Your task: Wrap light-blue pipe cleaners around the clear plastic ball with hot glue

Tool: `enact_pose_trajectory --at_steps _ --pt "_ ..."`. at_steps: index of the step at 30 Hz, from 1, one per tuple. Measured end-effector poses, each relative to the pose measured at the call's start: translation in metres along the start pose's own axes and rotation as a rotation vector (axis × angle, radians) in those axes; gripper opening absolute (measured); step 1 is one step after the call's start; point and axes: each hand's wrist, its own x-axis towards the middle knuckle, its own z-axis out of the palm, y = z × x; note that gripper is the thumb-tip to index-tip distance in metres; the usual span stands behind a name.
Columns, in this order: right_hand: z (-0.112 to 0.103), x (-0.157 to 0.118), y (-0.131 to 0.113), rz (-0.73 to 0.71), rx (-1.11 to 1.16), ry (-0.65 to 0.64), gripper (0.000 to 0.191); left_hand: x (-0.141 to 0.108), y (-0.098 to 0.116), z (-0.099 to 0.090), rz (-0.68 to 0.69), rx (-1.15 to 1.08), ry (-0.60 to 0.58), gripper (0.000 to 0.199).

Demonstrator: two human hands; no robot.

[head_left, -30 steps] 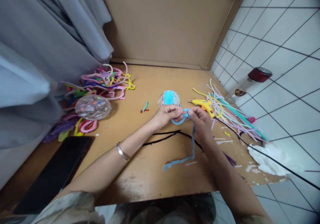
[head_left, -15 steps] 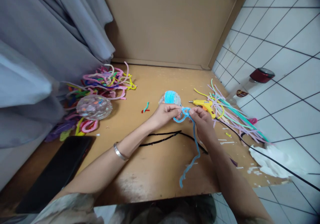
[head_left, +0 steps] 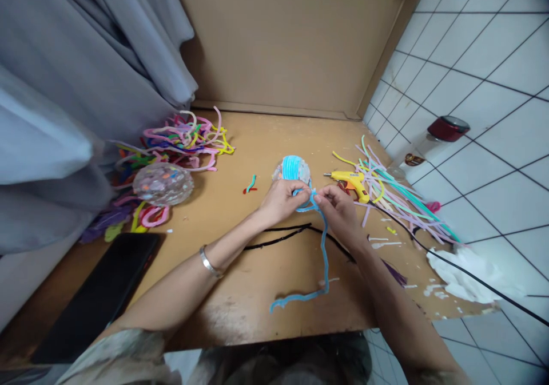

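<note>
Near the table's middle, my left hand (head_left: 285, 198) pinches one side of a looped blue pipe cleaner (head_left: 325, 253). Close on its right, my right hand (head_left: 338, 207) pinches the same pipe cleaner. Its long tail hangs down from between the hands and bends left near the front edge. Just behind my left hand sits a clear speckled ball (head_left: 304, 170) with a light-blue band (head_left: 291, 167) on it, its lower part partly hidden by the fingers. Black pipe cleaners (head_left: 278, 238) lie on the table under my wrists.
A yellow glue gun (head_left: 349, 182) lies right of my hands, beside straight pipe cleaners (head_left: 398, 196). Left are a tangled pipe cleaner pile (head_left: 184, 139), another speckled ball (head_left: 163, 183) and a black phone (head_left: 96, 293). White tissue (head_left: 467, 276) and a red-lidded jar (head_left: 448, 129) are on the right.
My right hand has moved slightly left, closer to my left hand. The blue loops have become smaller between the fingers, and the tail's end has swung left.
</note>
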Motion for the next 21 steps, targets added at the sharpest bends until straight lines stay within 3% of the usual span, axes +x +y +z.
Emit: enact_pose_trajectory --at_steps 3,6,10,15,18,21 --pt "0.002 -0.001 0.001 -0.030 -0.085 0.103 0.009 0.001 -0.002 0.001 -0.028 -0.012 0.025 0.025" --pt "0.005 -0.004 0.000 -0.244 -0.404 0.247 0.009 0.001 -0.003 0.003 -0.058 -0.047 0.056 0.025" --pt "0.010 -0.006 0.000 -0.398 -0.599 0.211 0.011 -0.001 -0.002 0.005 -0.070 -0.084 0.063 0.028" --pt "0.013 -0.005 0.002 -0.363 -0.477 0.194 0.016 -0.001 -0.005 0.008 -0.106 -0.239 -0.033 0.027" --pt "0.011 -0.005 0.002 -0.285 -0.340 0.175 0.016 0.000 -0.007 0.007 -0.244 -0.444 -0.040 0.025" --pt "0.009 -0.005 0.001 -0.105 -0.172 0.097 0.010 -0.001 -0.006 0.006 -0.383 -0.657 -0.047 0.026"
